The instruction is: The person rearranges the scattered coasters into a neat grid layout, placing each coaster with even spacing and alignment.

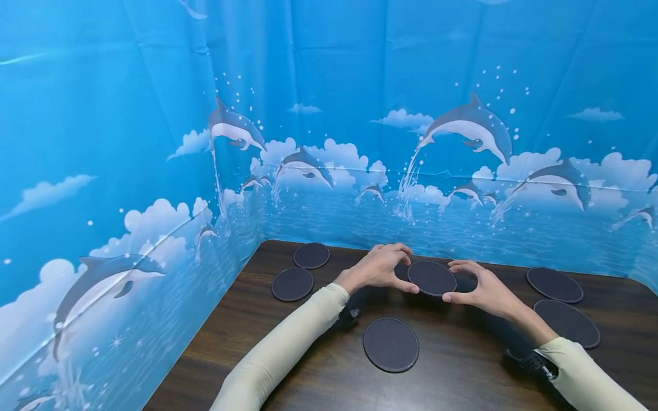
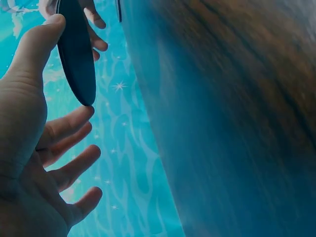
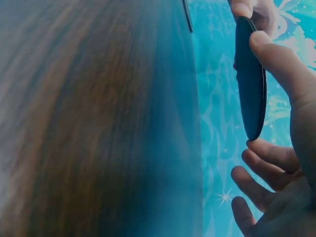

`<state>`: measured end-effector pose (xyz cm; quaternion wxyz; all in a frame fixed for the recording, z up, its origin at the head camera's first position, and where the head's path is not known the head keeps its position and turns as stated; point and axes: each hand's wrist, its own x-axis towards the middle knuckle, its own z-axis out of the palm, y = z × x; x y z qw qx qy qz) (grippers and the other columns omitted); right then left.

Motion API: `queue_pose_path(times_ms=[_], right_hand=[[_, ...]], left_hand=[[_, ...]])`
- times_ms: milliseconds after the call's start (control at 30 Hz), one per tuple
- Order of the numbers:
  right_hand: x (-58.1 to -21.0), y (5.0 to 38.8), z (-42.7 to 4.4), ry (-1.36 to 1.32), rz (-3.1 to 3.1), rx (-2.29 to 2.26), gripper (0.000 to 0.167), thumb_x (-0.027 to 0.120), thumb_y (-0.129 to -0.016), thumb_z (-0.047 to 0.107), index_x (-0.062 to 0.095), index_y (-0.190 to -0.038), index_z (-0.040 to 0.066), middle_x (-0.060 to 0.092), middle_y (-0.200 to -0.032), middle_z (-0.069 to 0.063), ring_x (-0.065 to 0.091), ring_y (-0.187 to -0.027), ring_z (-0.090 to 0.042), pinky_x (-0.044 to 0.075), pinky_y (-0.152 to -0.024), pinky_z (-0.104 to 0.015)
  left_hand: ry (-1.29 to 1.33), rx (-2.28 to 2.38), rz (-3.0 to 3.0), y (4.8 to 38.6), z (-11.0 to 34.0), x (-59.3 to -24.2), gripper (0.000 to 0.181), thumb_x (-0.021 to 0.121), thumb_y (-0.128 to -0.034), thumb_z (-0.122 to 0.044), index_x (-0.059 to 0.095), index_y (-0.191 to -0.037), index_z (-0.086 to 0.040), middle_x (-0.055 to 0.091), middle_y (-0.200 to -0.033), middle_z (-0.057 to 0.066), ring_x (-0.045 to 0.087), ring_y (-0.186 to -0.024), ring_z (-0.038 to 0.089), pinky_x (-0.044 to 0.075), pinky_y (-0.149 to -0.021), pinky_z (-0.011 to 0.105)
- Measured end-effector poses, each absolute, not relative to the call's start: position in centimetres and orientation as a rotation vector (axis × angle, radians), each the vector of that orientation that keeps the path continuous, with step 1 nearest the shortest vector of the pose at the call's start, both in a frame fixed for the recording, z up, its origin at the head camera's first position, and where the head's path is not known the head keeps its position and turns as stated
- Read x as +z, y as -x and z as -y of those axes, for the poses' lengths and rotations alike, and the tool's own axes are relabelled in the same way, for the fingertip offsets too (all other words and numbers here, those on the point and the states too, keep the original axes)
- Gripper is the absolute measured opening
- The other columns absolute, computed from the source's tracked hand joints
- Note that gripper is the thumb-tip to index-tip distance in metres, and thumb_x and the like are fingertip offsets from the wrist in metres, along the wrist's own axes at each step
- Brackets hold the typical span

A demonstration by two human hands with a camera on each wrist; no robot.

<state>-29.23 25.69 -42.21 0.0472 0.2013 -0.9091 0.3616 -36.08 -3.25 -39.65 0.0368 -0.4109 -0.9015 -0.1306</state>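
Observation:
A dark round coaster (image 1: 432, 278) with a stitched rim is held above the table's back part, between my two hands. My left hand (image 1: 377, 267) pinches its left side by the edge, thumb nearer me and forefinger farther off. On the opposite side, my right hand (image 1: 483, 289) grips the edge the same way. Both wrist views show the coaster (image 2: 76, 54) nearly edge-on, apart from the wooden surface. The other left fingers (image 2: 76, 165) spread loosely beneath it, and so do the right fingers (image 3: 252, 187). Another coaster (image 1: 391, 345) lies flat on the table, nearer me.
Two coasters lie at the back left, one (image 1: 311, 255) behind the other (image 1: 292, 284). Two more are at the right, a rear one (image 1: 555, 285) and a front one (image 1: 567, 323). The dark wooden table (image 1: 216, 342) meets a blue dolphin-printed curtain (image 1: 339, 217) behind and at left.

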Motion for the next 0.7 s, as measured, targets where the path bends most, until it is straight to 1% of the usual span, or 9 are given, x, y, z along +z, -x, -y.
queue_pose_path(times_ms=[100,300,533,700], right_hand=[[-42.4,28.9,-26.2,-0.627,2.759,1.116,0.070,0.085,-0.084,0.044,0.060,-0.137,0.005,0.047,-0.147,-0.020,0.041,-0.133,-0.052,0.036,-0.096,-0.075],[-42.4,28.1,-26.9,-0.641,2.743,1.116,0.069,0.086,-0.082,0.041,0.060,-0.138,0.009,0.047,-0.147,-0.019,0.042,-0.132,-0.051,0.038,-0.094,-0.075],[-42.5,27.1,-27.4,-0.664,2.740,1.125,0.069,0.087,-0.082,0.040,0.060,-0.139,0.012,0.046,-0.148,-0.014,0.043,-0.132,-0.047,0.040,-0.092,-0.073],[-42.5,26.6,-27.8,-0.686,2.727,1.132,0.068,0.088,-0.081,0.038,0.060,-0.138,0.015,0.046,-0.147,-0.012,0.046,-0.129,-0.045,0.040,-0.092,-0.073]], left_hand=[[1.314,-0.432,2.753,35.8,3.2,-39.5,0.064,0.071,-0.0838,-0.069,0.070,-0.124,-0.019,0.049,-0.146,-0.006,0.042,-0.136,0.012,0.029,-0.114,0.044],[1.373,-0.465,2.717,35.3,3.1,-39.4,0.056,0.073,-0.0868,-0.062,0.071,-0.123,-0.019,0.050,-0.146,-0.006,0.043,-0.136,0.011,0.030,-0.114,0.044],[1.392,-0.456,2.693,34.6,2.8,-39.6,0.057,0.073,-0.0833,-0.066,0.073,-0.118,-0.021,0.051,-0.145,-0.007,0.044,-0.134,0.011,0.030,-0.114,0.043],[1.438,-0.462,2.686,34.1,2.5,-39.3,0.064,0.074,-0.0832,-0.066,0.071,-0.126,-0.019,0.050,-0.146,-0.008,0.042,-0.136,0.009,0.027,-0.116,0.041]])
